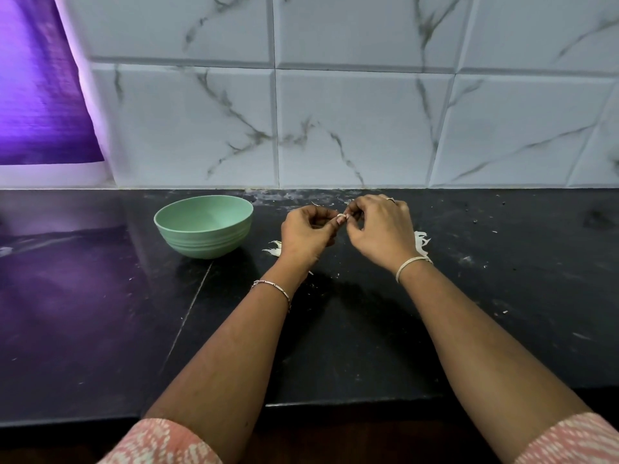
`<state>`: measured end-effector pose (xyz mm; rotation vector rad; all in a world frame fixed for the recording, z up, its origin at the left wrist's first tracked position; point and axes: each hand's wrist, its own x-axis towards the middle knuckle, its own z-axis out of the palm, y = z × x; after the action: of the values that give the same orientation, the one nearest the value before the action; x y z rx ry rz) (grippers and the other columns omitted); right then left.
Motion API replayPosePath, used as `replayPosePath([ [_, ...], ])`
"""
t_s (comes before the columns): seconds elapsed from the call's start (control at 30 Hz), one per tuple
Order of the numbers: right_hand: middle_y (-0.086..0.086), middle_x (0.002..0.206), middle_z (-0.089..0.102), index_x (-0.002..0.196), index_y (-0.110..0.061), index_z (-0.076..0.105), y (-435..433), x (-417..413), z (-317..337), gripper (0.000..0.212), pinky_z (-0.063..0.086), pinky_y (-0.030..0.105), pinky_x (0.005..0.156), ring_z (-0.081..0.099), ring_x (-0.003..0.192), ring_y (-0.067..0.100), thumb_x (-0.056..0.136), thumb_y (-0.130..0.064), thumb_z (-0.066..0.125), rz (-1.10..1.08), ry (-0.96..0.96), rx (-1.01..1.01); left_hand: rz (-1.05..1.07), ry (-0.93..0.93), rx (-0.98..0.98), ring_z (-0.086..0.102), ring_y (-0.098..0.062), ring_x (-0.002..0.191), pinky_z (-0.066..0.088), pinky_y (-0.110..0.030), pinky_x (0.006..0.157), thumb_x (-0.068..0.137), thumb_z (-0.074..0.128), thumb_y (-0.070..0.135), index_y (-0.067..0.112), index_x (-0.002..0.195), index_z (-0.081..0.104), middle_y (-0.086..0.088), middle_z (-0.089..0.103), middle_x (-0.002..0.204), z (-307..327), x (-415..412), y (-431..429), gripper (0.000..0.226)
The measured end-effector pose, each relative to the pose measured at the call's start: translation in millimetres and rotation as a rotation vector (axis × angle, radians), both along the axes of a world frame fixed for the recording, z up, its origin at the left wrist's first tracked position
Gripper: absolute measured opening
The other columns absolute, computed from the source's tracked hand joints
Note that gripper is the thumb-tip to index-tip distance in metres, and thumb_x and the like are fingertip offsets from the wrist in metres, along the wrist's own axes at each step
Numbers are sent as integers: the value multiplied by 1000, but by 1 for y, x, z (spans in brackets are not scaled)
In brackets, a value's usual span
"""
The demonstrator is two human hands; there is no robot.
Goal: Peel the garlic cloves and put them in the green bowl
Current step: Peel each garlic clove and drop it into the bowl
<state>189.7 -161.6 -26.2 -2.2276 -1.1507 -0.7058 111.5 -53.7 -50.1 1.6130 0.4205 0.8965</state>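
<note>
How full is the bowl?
Looks empty: the bowl shows only bare green inside, though its rim hides the near bottom.

My sleeves (160, 443) are pink with white speckles. A silver chain bracelet (273, 289) circles my left wrist, a white thread band (412, 264) my right, and there is a ring (390, 199) on my right hand (378, 229).

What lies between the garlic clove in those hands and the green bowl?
Nothing visible. The left hand and right hand pinch the garlic clove; the green bowl stands open to their left, only flat peel scraps between.
</note>
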Motion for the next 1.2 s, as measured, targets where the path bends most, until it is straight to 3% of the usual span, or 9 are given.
replayPosePath([
  [0.13,-8,95,67,95,-26,66,2,-4,1,11,33,36,97,58,101,15,89,-28,57,4,44,20,61,33,80,62,-16,60,58,-33,67,88,71,12,12,86,71,-1,66,66,0,2,4,1],
  [0.37,-15,81,57,96,-27,66,2,-1,2,10,35,34,94,59,93,13,90,-28,59,76,203,36,-14,-8,-41,56,-16,65,56,-28,61,90,67,10,10,92,67,-2,59,70,0,2,4,1],
  [0.57,-16,80,56,93,-29,66,-1,-1,2,8,38,37,96,61,91,12,89,-26,60,59,120,39,8,-4,-49,55,-15,55,50,-26,58,88,68,4,3,94,71,-4,63,67,-2,3,5,7],
  [0.8,-12,92,64,96,-28,66,-1,-1,1,9,32,36,100,60,96,12,89,-25,60,53,67,40,-55,-10,-121,53,-10,55,42,-15,47,84,75,14,2,99,72,-2,62,66,-1,3,4,19],
  [1.2,-10,99,65,98,-26,64,-4,6,1,11,25,36,99,58,101,12,91,-27,56,14,2,-21,-76,21,-86,58,-13,63,53,-20,57,92,63,3,4,101,67,-8,66,82,0,1,2,10],
])
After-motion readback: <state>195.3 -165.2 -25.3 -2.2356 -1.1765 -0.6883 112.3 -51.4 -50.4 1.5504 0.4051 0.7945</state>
